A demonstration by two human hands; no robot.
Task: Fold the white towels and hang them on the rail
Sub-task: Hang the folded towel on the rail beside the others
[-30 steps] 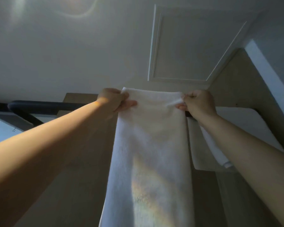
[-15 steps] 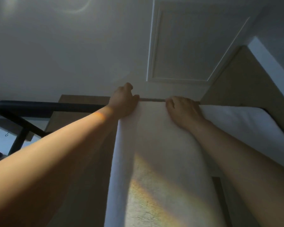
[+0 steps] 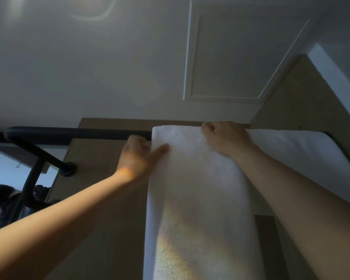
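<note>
since half a second back my left hand (image 3: 138, 156) has dropped off the top of the rail (image 3: 79, 133) to the left edge of the towel (image 3: 190, 188), and my right hand (image 3: 224, 138) has slid rightward along the top fold.

head view: the towel is draped over the rail in the middle of the frame, its front half hanging to the bottom edge. my left thumb lies on the front face near the upper left corner with the other fingers tucked behind the edge, so i am pinching it. my right fingers are curled over the fold on top of the rail. a second towel (image 3: 301, 150) hangs just to the right. my right arm hides its near edge, so i cannot tell whether the two touch.

risks, as i judge them: the back half is out of sight, so the halves may be uneven and the weight could drag the towel off once i let go. a tug from my left hand could skew the edge. a shove right could bunch it onto the second towel.

the towel's long axis runs up and down the frame, square to the rail, with the fold pointing up and the free end pointing down toward me.
</note>
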